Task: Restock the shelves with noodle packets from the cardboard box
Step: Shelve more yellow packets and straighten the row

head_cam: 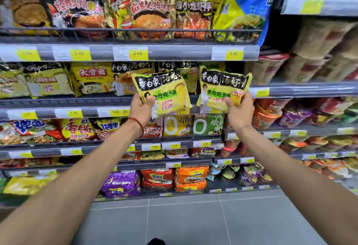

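Each of my hands holds one yellow-green noodle packet in front of the second shelf from the top. My left hand (141, 109), with a red cord at the wrist, grips the bottom left corner of the left packet (164, 91), which tilts a little. My right hand (240, 109) grips the lower right part of the right packet (220, 87). Both packets hang just in front of the shelf edge (108, 102), beside like packets standing on that shelf (174, 68). The cardboard box is not in view.
Shelves full of noodle packets run above, below and to the left, each with a price rail (135, 53) of yellow tags. Cup noodles (271, 113) fill the bay on the right. Grey floor tiles (193, 215) lie below.
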Demonstrator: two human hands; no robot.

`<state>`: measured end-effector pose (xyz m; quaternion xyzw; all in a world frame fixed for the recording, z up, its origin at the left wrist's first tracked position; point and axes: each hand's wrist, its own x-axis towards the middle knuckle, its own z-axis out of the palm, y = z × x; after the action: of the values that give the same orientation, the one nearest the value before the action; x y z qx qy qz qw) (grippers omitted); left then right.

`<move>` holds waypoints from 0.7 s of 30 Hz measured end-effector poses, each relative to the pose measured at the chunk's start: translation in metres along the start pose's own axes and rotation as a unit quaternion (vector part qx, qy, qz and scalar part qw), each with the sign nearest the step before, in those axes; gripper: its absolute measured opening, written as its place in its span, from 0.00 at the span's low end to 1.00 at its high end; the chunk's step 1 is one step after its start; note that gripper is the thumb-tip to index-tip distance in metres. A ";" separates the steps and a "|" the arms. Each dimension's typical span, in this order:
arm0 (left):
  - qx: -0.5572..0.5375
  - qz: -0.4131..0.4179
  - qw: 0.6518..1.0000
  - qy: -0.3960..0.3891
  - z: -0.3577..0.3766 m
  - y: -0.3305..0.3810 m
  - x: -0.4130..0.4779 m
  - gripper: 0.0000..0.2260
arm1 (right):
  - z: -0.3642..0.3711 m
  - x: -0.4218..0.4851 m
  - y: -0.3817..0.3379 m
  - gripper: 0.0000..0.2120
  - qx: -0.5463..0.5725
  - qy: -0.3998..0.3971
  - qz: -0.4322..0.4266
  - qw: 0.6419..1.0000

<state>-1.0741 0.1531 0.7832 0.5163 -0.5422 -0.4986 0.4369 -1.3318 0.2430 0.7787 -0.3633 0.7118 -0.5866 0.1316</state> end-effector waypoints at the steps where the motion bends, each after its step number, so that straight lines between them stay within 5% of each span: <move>1: -0.001 -0.002 1.000 0.005 0.006 0.005 -0.001 0.09 | 0.000 0.006 0.000 0.11 -0.001 0.011 0.001 1.000; 5: -0.011 0.006 1.000 0.011 0.024 0.014 0.008 0.05 | 0.002 0.031 0.003 0.11 0.013 0.003 -0.007 1.000; 9: -0.018 0.015 0.999 0.022 0.042 0.027 0.008 0.17 | 0.005 0.047 0.008 0.08 0.040 -0.003 -0.025 0.999; 16: -0.052 0.047 0.997 0.011 0.050 0.019 0.039 0.03 | 0.011 0.071 0.023 0.11 0.066 -0.016 -0.057 0.996; 21: -0.048 0.045 0.997 0.040 0.050 0.016 0.060 0.06 | 0.016 0.087 0.022 0.11 0.107 -0.033 -0.064 0.992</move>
<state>-1.1306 0.0977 0.7907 0.4892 -0.5221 -0.4827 0.5051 -1.3914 0.1734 0.7742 -0.4107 0.6155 -0.6545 0.1556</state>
